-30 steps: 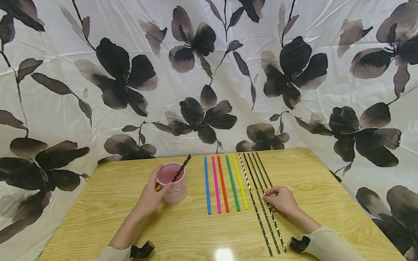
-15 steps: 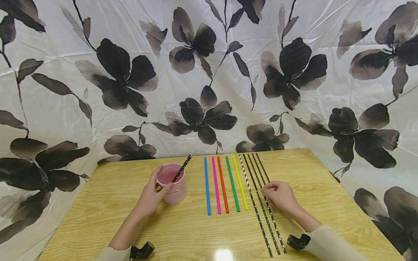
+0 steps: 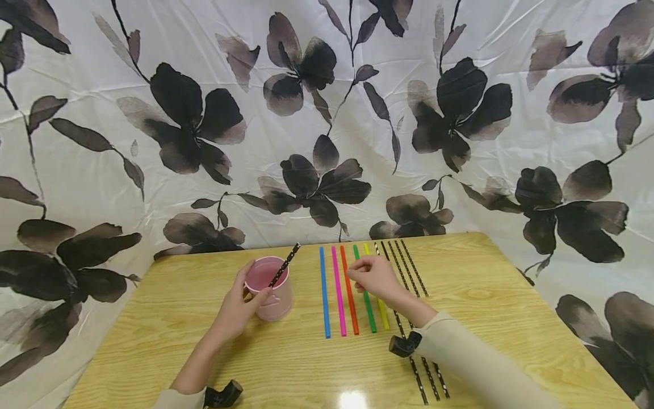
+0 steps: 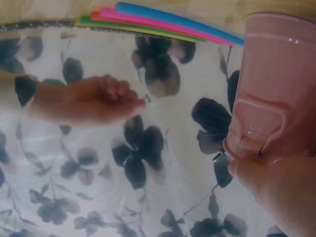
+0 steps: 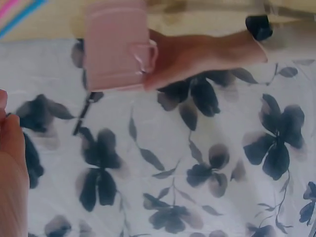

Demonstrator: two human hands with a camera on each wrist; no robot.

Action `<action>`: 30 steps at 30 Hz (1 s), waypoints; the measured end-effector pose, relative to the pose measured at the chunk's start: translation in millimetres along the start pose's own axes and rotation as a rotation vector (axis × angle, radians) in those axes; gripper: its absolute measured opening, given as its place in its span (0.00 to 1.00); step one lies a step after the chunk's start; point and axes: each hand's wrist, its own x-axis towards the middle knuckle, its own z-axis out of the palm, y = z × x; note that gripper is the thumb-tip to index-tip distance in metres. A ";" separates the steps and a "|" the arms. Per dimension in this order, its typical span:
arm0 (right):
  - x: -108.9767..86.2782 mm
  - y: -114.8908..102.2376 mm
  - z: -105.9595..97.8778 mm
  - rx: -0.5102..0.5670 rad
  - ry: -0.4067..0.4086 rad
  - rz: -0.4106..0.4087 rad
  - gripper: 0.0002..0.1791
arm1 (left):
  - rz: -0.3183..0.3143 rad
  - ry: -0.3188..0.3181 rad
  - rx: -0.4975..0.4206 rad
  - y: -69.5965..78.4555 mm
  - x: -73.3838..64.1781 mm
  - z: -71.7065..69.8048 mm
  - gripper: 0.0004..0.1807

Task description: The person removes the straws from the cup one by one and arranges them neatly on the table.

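A pink mug [image 3: 276,307] with a side handle stands at the left of the wooden table. My left hand [image 3: 237,309] grips it, thumb at the rim. One black dotted straw [image 3: 283,266] leans in the mug, its upper end above the rim. Over the green straw [image 3: 370,315] and red straw [image 3: 353,312] is my right hand [image 3: 377,277], fingers loosely curled, with no straw seen in them. The left wrist view shows this hand [image 4: 101,101] blurred, apart from the mug. To its left lie a pink straw [image 3: 339,301] and a blue straw [image 3: 325,295].
A yellow straw [image 3: 384,318] lies partly under my right arm. Several black patterned straws [image 3: 413,264] lie in rows at the right, with more patterned straws [image 3: 418,378] below, partly hidden by the sleeve [image 3: 460,352]. A floral cloth [image 3: 327,113] hangs behind the table.
My right hand has left the black patterned straws and moved left and away from me, over the coloured ones. My left hand and the mug stay put.
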 end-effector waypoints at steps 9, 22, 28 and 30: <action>11.7 -48.4 47.0 0.114 -0.125 -0.066 0.13 | -0.010 0.001 -0.004 0.0 -1.0 0.5 0.41; 45.2 -36.0 85.7 0.320 -0.125 -0.070 0.19 | 0.020 0.023 -0.004 -31.6 6.8 1.6 0.41; 48.8 -34.8 97.4 0.286 -0.068 -0.067 0.11 | 0.022 0.022 -0.020 -33.7 7.4 1.9 0.41; 48.7 -35.0 100.1 0.262 -0.049 -0.063 0.09 | 0.025 0.024 -0.019 -34.9 7.7 2.2 0.41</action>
